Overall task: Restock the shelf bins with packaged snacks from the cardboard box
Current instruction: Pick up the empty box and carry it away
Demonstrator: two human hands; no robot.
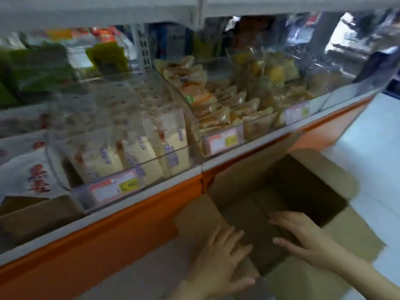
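An open cardboard box point(236, 180) stands on the floor below the shelf, its inside dark and showing only bare cardboard. My left hand point(223, 260) lies with spread fingers on the box's left flap point(194, 221). My right hand point(303, 237) reaches over the box opening, fingers straight and holding nothing. Above, clear shelf bins hold snacks: a bin point(121, 191) of pale packets with purple print point(138, 156) and a bin point(255, 131) of yellowish wrapped pastries point(225, 105).
An orange shelf front point(108, 230) with a grey edge runs across the view. White bags with red characters point(36, 176) fill the left bin, green packets point(41, 66) sit behind. Price labels point(114, 187) hang on the bin fronts. Pale floor point(372, 135) lies to the right.
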